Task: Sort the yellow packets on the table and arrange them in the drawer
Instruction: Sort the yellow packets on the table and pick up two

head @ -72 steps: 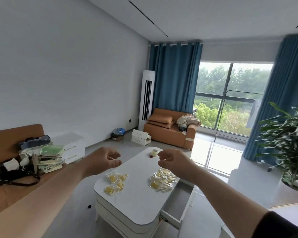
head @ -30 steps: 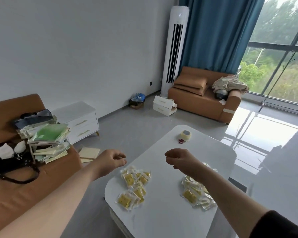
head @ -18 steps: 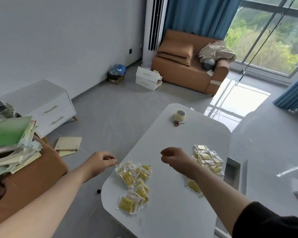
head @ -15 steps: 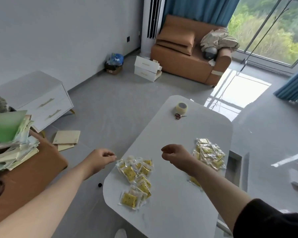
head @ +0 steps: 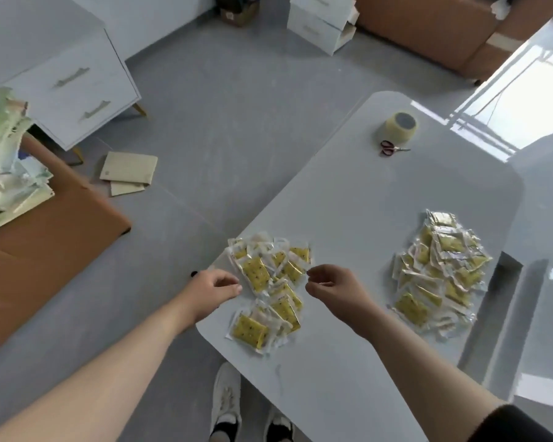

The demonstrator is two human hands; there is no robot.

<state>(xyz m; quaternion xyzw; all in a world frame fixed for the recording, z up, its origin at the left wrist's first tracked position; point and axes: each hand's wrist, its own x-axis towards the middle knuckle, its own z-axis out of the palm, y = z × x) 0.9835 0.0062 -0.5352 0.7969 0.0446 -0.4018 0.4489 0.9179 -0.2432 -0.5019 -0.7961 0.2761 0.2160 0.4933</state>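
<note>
Two heaps of clear-wrapped yellow packets lie on the white table (head: 358, 218). The smaller heap (head: 268, 288) sits near the table's left edge; the larger heap (head: 438, 275) sits by the right edge. The open drawer (head: 492, 314) shows as a grey gap beyond that right edge. My left hand (head: 211, 290) hovers at the left side of the smaller heap, fingers loosely curled and empty. My right hand (head: 332, 287) hovers at the heap's right side, fingers curled, holding nothing.
A roll of tape (head: 396, 127) and small red scissors (head: 391, 149) lie at the table's far end. A brown sofa (head: 45, 244) with stacked papers (head: 4, 167) is at left, a white cabinet (head: 61, 78) behind it. My shoes (head: 225, 406) show below the table edge.
The view has tilted down from the room to the tabletop. Both hands have come down and closer together, now flanking the smaller heap of packets.
</note>
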